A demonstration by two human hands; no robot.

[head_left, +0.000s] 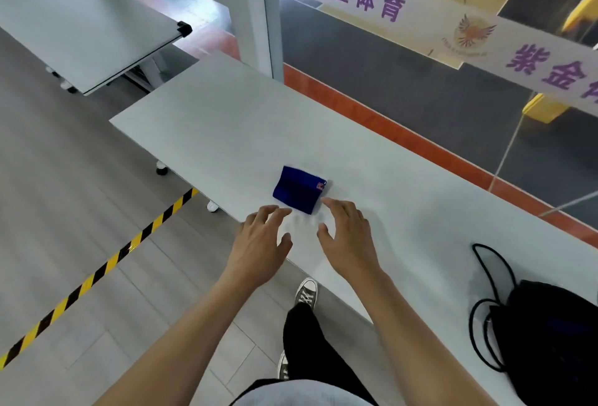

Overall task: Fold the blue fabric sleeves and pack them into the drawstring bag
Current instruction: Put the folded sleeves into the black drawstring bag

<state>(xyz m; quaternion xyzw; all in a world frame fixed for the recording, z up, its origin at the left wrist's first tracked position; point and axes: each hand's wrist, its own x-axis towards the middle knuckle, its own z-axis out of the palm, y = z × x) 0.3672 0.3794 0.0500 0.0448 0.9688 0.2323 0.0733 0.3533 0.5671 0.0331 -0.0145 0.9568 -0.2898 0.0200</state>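
A long pale grey rectangular table point(226, 120) carries everything. At its right end lies a black drawstring fabric bag point(550, 337), its cord looped on the tabletop. Both hands hover over the near edge, left hand point(259, 243) and right hand point(348, 240) with fingers spread, holding nothing. Just beyond their fingertips lies a folded blue fabric sleeve point(299, 189), well apart from the bag.

A white table point(226, 133) is seen beside a glass wall point(420, 107). Yellow-and-black hazard tape point(97, 276) is laid across the grey floor point(64, 179).
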